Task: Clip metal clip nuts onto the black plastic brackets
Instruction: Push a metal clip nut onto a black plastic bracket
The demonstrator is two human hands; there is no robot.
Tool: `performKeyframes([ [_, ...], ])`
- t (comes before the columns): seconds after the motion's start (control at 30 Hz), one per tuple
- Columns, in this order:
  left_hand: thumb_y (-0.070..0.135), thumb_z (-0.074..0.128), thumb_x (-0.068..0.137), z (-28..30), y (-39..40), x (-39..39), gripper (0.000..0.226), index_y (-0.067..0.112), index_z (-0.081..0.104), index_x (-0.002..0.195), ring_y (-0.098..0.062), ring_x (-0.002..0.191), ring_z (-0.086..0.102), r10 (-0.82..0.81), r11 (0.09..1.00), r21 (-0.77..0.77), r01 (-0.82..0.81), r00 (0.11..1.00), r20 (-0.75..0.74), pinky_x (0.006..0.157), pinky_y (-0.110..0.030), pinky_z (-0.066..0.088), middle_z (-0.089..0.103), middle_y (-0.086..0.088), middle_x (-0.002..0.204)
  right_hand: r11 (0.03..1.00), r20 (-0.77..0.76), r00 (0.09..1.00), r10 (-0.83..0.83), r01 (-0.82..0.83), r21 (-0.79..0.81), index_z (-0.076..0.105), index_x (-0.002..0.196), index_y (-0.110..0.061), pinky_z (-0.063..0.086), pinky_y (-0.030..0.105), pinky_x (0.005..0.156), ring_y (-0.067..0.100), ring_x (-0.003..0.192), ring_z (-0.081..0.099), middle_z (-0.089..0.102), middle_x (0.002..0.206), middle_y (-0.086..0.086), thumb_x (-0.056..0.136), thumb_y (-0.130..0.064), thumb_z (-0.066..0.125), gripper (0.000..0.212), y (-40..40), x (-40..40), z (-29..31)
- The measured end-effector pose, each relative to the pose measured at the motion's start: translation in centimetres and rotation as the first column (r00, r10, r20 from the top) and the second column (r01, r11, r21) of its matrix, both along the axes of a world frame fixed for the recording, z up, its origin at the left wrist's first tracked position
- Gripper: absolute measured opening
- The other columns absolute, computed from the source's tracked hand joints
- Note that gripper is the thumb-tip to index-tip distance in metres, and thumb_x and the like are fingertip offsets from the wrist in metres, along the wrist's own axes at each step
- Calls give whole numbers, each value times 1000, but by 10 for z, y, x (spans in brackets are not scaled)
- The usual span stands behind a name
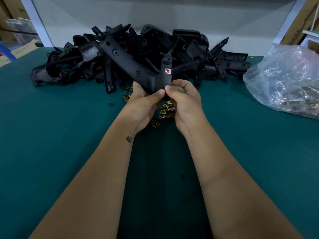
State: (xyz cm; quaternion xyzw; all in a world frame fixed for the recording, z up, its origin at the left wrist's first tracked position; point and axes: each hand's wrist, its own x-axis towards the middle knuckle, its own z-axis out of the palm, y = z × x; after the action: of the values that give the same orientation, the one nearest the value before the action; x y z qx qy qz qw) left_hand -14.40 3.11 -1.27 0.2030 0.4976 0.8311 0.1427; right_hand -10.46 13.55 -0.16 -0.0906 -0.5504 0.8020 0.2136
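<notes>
I hold a long black plastic bracket (131,66) up above the green table, its long arm slanting up to the left. My left hand (145,102) grips its lower bend from below. My right hand (183,99) has its fingers curled, with thumb and forefinger pinching at the bracket's lower right edge; whatever they pinch is hidden. A coppery metal clip nut (167,70) sits clipped on the bracket's right tab, above my right thumb. Loose clip nuts (166,112) lie scattered on the table under my hands.
A heap of black plastic brackets (189,54) fills the back of the green table (60,135). A clear plastic bag (284,78) with more clip nuts lies at the right. A small black piece (110,104) sits left of my hands.
</notes>
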Motion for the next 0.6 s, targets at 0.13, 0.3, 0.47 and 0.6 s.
performKeyframes([
  [0.13, -15, 47, 95, 1, 1, 0, 58, 6, 26, 145, -28, 131, 53, -8, 1000, 25, 7, 1000, 20, 109, -38, 46, 50, -19, 144, 997, 24, 999, -31, 29, 75, 60, 93, -11, 48, 14, 70, 0, 69, 63, 65, 64, -10, 85, 0, 70, 16, 1, 1, 0],
  [0.3, -6, 47, 95, 6, -3, 1, 37, 4, 49, 131, -17, 103, 68, -120, 960, 272, 64, 974, 193, 96, -27, 54, 68, -8, 114, 998, -37, 999, 24, -26, -56, 65, 95, -13, 53, 25, 81, 14, 87, 67, 71, 92, 6, 94, -2, 58, 13, 0, 2, 6],
  [0.47, 3, 55, 84, 7, -8, 4, 26, 10, 61, 108, -14, 97, 69, -199, 936, 328, 131, 963, 182, 98, -26, 51, 73, -4, 101, 946, -76, 980, 184, -198, -255, 63, 102, -14, 53, 24, 72, 11, 75, 67, 71, 88, 2, 92, -2, 60, 16, -2, 5, 6],
  [0.6, 2, 52, 87, 8, -9, 5, 24, 11, 60, 108, -12, 92, 69, -233, 932, 317, 177, 961, 146, 86, -22, 55, 74, -1, 98, 897, -65, 960, 272, -278, -343, 63, 97, -18, 51, 22, 69, 7, 71, 66, 71, 81, -4, 92, -4, 59, 16, -1, 6, 8],
])
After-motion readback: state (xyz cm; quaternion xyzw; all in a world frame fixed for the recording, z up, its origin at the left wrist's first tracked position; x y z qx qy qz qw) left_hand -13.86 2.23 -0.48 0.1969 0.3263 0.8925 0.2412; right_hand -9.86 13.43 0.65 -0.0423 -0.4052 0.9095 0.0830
